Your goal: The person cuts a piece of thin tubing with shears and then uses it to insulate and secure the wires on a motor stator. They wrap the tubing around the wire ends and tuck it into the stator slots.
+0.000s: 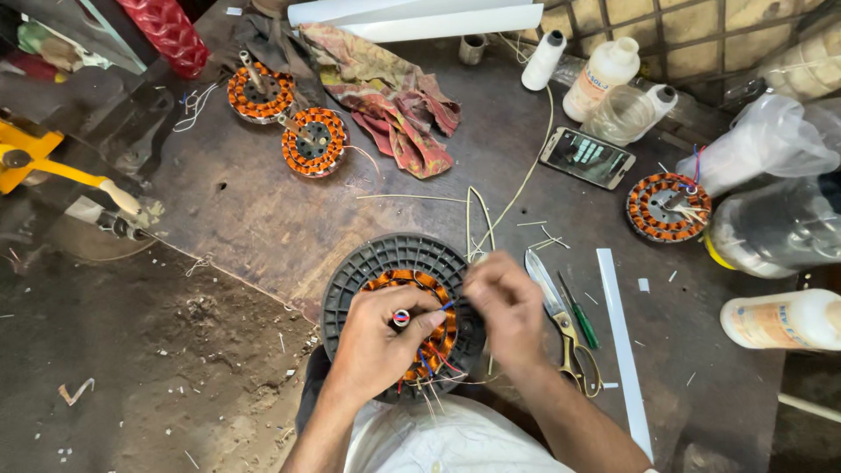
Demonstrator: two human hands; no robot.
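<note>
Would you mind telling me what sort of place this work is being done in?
Probably a small motor-rewinding repair workshop. Copper-wound stators lie on a worn, dusty workbench, both hands, left hand and right hand, work wires on another winding, and scissors lie alongside.

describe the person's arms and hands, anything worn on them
Both forearms are bare as far as the view shows: no sleeves, gloves or watch. The left hand and right hand show no rings that I can make out. Nails are short. A white garment covers the lap below the arms.
</note>
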